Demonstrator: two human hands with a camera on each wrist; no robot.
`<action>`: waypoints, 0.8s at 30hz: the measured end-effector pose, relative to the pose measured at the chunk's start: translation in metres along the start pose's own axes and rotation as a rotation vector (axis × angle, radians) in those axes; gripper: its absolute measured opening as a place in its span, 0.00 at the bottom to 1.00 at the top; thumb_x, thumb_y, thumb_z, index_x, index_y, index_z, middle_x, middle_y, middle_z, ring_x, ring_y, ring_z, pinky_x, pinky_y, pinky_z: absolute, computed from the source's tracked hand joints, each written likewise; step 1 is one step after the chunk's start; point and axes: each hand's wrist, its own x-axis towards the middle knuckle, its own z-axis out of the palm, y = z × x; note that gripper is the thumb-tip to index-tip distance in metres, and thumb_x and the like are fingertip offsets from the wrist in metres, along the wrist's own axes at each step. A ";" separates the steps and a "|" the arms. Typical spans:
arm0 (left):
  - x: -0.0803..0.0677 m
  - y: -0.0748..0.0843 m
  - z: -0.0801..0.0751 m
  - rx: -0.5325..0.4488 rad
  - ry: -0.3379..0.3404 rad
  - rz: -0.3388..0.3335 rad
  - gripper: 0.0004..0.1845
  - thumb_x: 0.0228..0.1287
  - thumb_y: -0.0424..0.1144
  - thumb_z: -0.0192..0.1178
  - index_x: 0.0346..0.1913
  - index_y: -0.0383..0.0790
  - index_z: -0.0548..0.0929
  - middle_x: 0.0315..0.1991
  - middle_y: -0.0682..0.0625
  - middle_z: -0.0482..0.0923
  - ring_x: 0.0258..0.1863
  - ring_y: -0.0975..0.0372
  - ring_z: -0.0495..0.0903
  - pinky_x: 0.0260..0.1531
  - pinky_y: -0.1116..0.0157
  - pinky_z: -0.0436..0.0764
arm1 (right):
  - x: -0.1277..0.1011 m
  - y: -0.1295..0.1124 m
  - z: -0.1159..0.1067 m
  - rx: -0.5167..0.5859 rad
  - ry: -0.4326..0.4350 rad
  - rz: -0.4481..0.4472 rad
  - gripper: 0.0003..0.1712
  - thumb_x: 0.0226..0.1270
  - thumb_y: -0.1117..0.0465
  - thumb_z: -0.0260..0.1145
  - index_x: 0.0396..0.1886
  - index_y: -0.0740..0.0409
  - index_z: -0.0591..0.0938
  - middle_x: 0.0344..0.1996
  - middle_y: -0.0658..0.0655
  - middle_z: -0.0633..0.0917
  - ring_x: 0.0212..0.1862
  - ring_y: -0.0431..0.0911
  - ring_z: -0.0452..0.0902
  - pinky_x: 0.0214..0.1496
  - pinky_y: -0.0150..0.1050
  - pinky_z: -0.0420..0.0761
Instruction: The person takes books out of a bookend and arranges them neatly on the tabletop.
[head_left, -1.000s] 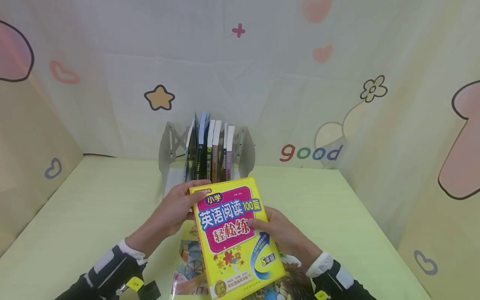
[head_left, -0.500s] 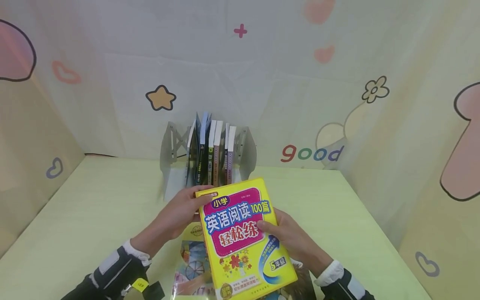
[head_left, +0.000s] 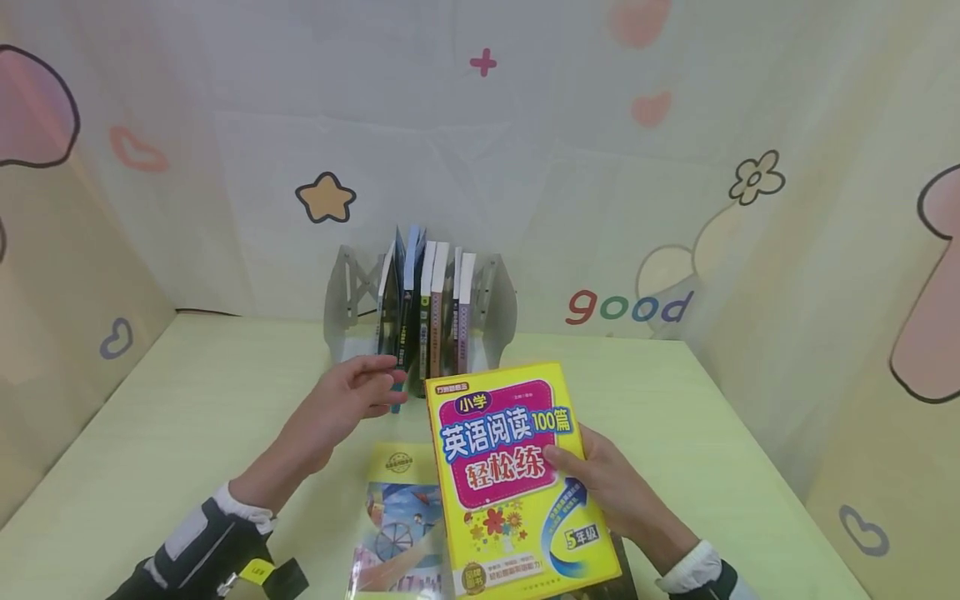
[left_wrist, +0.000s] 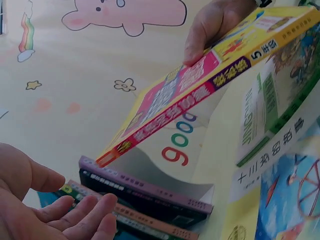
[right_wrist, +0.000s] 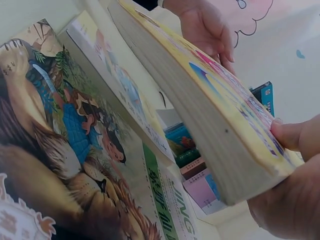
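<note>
A thick yellow book (head_left: 525, 467) with a magenta title panel is held up in my right hand (head_left: 611, 483), the thumb on its cover and the other fingers behind it. In the right wrist view the page edges of the yellow book (right_wrist: 185, 105) face the camera. To the left of the book, apart from it, my left hand (head_left: 341, 408) has its fingers loosely extended and holds nothing. Beyond that hand, several upright books (head_left: 435, 308) stand in a grey bookend rack (head_left: 497, 308). The left wrist view shows the left hand (left_wrist: 60, 205) palm up before their spines.
Below the yellow book lies a book with a Ferris wheel cover (head_left: 397, 533). Beside it is a book with a lion cover (right_wrist: 75, 150), mostly hidden in the head view. The pale table (head_left: 187, 417) meets a patterned curtain (head_left: 525, 167) at the back.
The left hand has let go of the yellow book and moved left. My right hand has carried the book a little to the right, uncovering more of the Ferris wheel cover.
</note>
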 end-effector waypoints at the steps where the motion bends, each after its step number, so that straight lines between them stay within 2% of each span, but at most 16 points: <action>1: 0.000 0.001 -0.004 0.009 0.010 0.003 0.26 0.82 0.39 0.51 0.75 0.30 0.66 0.67 0.36 0.74 0.59 0.47 0.82 0.62 0.51 0.79 | -0.001 0.000 -0.001 0.005 0.002 0.004 0.36 0.78 0.51 0.64 0.75 0.61 0.61 0.52 0.65 0.86 0.50 0.62 0.87 0.49 0.58 0.85; 9: -0.003 0.009 -0.032 0.105 0.119 0.016 0.27 0.83 0.41 0.51 0.76 0.33 0.65 0.69 0.37 0.74 0.62 0.48 0.80 0.66 0.50 0.75 | -0.011 -0.003 -0.010 0.017 0.048 0.037 0.41 0.77 0.49 0.65 0.78 0.60 0.58 0.53 0.63 0.86 0.52 0.61 0.87 0.51 0.56 0.85; 17: 0.000 0.015 -0.054 0.152 0.228 0.032 0.25 0.83 0.42 0.50 0.75 0.33 0.67 0.65 0.37 0.75 0.62 0.47 0.79 0.65 0.49 0.75 | -0.018 -0.007 -0.020 -0.006 0.126 0.071 0.43 0.76 0.46 0.65 0.79 0.58 0.57 0.54 0.62 0.86 0.52 0.59 0.87 0.51 0.54 0.86; 24: 0.006 0.016 -0.066 0.169 0.307 0.095 0.26 0.83 0.43 0.49 0.75 0.32 0.67 0.66 0.36 0.75 0.61 0.47 0.80 0.64 0.50 0.77 | -0.026 -0.011 -0.030 0.011 0.148 0.071 0.43 0.78 0.46 0.63 0.80 0.58 0.55 0.53 0.61 0.86 0.52 0.59 0.87 0.52 0.55 0.85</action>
